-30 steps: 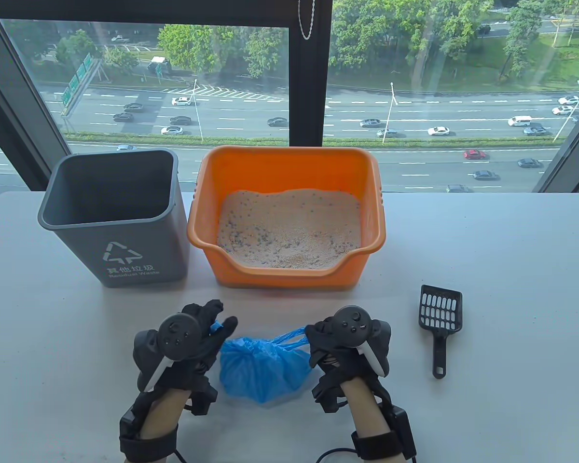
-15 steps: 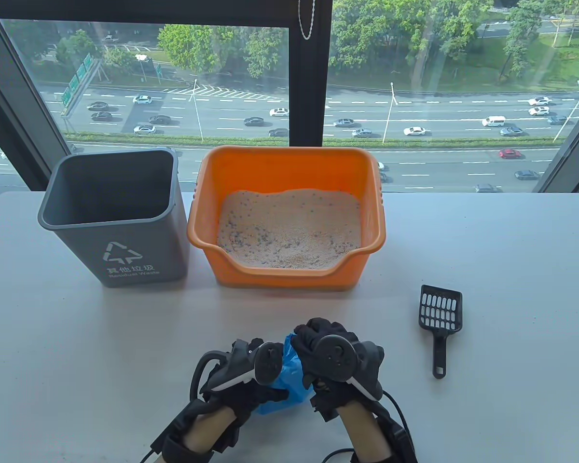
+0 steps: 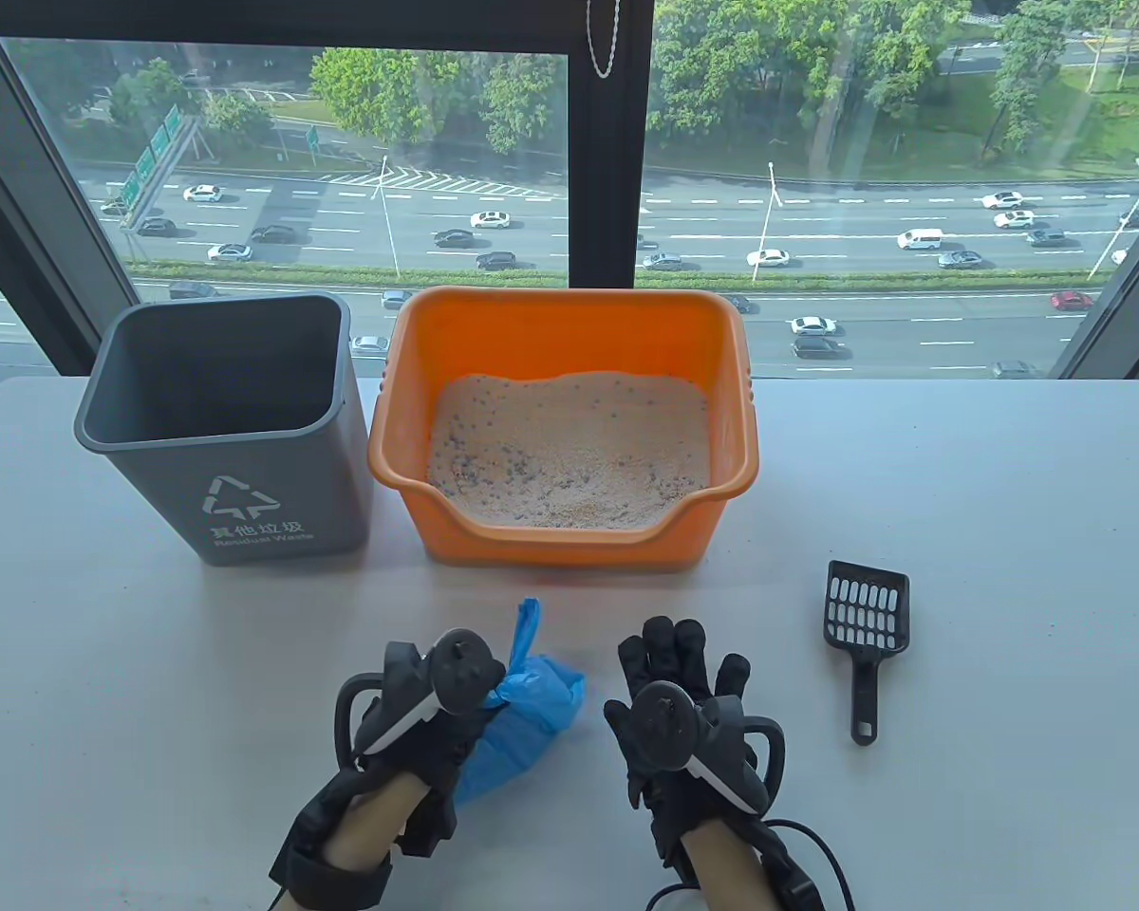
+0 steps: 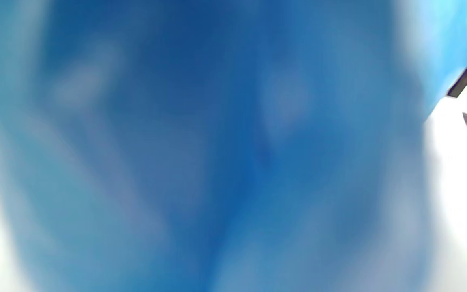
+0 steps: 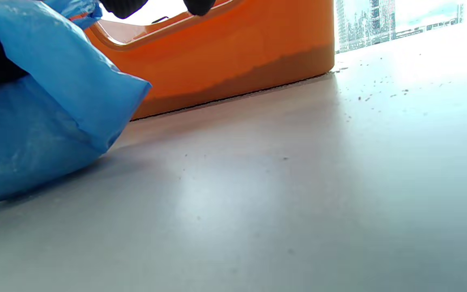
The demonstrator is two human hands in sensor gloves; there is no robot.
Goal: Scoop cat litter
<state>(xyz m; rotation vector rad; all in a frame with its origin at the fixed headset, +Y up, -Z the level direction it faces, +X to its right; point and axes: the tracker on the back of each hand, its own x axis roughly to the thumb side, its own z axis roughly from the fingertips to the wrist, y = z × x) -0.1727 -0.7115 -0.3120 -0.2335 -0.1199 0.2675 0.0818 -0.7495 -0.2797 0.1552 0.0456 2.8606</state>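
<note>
A blue plastic bag (image 3: 527, 707) with a twisted neck lies on the white table near the front edge. My left hand (image 3: 437, 702) grips it at the neck. The bag fills the blurred left wrist view (image 4: 217, 146) and shows at the left of the right wrist view (image 5: 47, 113). My right hand (image 3: 679, 664) rests open on the table just right of the bag, fingers spread, holding nothing. The orange litter box (image 3: 569, 323) with pale litter (image 3: 569, 451) stands behind; it also shows in the right wrist view (image 5: 237, 52). The black slotted scoop (image 3: 864, 636) lies to the right.
A grey waste bin (image 3: 228, 427) stands open to the left of the litter box. The white table (image 3: 959, 493) runs up to a window behind the box. Small litter grains dot the table in the right wrist view (image 5: 379, 89).
Both hands came together on the bag and twisted its top shut. My right hand then let go and moved right onto the table; my left hand keeps the bag's neck.
</note>
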